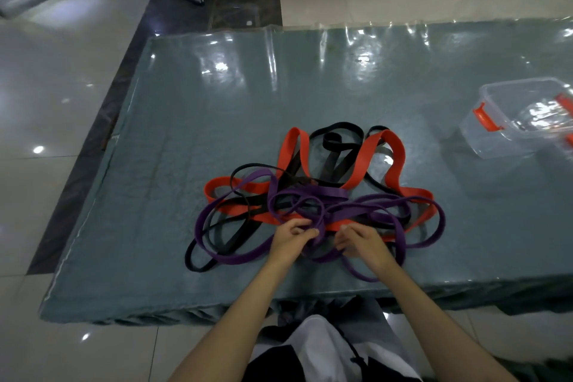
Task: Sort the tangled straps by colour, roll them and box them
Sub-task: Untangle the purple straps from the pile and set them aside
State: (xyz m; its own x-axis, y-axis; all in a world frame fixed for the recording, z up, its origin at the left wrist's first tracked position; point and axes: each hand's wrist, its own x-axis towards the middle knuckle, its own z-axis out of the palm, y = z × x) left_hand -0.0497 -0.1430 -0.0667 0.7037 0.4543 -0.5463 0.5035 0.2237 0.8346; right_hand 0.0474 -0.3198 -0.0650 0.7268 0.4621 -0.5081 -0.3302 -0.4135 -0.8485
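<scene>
A person's two bare hands work at the near edge of a tangle of straps on a grey-green tabletop (173,121) under a clear, glossy cover. The left hand (293,237) has its fingers (311,232) curled around a purple strap (328,192) near the middle of the pile. The right hand (361,240) rests on the purple loops just beside it, fingers bent together, though whether they actually pinch a strap cannot be told from this angle.

The heap holds three colours: purple, red and black. How many straps of each lie there is hard to count, since the loops cross over and under one another and hide their own ends. The red strap (366,158) arches toward the far side, the black strap (333,143) coils behind and beneath it, and a black loop trails out toward the near left.

One clear plastic box (496,146) stands open well apart from the pile on the right, cut off by the frame's edge. Three orange-red latches show on it, the nearest latch (485,116) on its left wall; glare on the plastic hides much of its inside.

The person's forearms enter from below, and a white and black garment (313,347) shows at the bottom. Pale glossy floor tiles (46,71) surround the tabletop.
</scene>
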